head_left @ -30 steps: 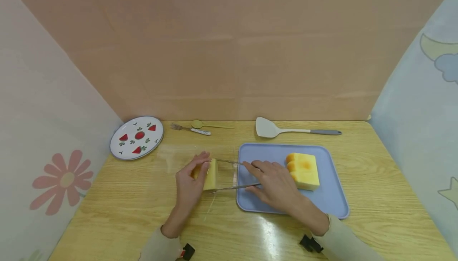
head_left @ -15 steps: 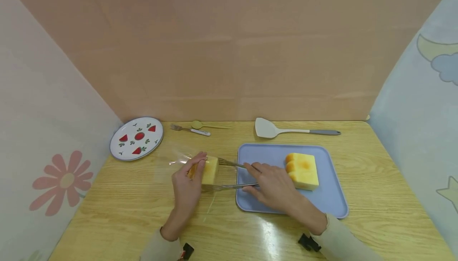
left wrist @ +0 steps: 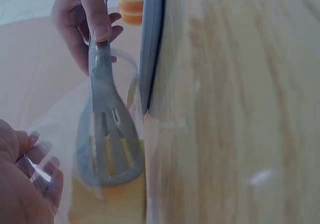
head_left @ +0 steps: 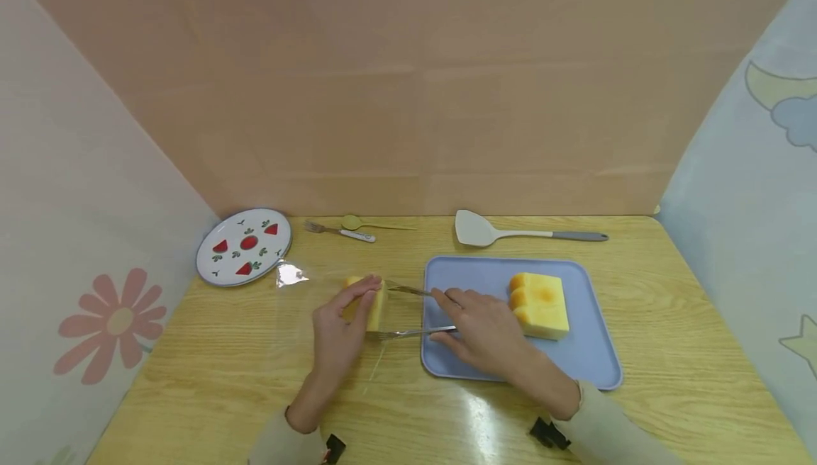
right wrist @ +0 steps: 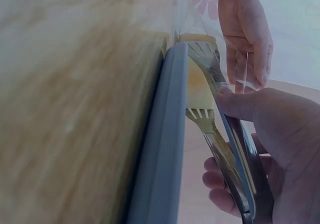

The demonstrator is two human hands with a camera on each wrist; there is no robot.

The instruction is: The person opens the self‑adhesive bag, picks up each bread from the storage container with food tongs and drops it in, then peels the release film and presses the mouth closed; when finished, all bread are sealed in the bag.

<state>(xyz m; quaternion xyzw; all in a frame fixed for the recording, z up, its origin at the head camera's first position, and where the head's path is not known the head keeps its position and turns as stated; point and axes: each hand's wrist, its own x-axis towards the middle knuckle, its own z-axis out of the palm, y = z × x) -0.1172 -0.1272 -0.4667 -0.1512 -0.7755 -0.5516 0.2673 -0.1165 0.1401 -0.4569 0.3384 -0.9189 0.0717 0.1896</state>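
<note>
My right hand (head_left: 490, 325) grips metal tongs (head_left: 418, 332), its thumb and fingers on opposite arms in the right wrist view. The slotted tong heads (right wrist: 201, 115) stand apart on either side of a yellow bread block (head_left: 376, 316). Clear plastic film (left wrist: 62, 111), like a bag, lies around the bread and overlaps the tong heads. My left hand (head_left: 340, 323) pinches this film beside the bread, thumb and fingers bent over it. In the head view that hand hides the bread's left part.
A blue tray (head_left: 447, 362) under my right hand bears a second bread block (head_left: 541, 303). Behind lie a white spatula (head_left: 475, 229), a fork (head_left: 341, 231) and a yellow spoon (head_left: 352, 222). A watermelon-patterned plate (head_left: 232, 266) stands at the back left.
My left hand went slightly left, then back right over the bread, whose visible top widened and narrowed again. The film's bright glint shifted left. The tongs moved only slightly.
</note>
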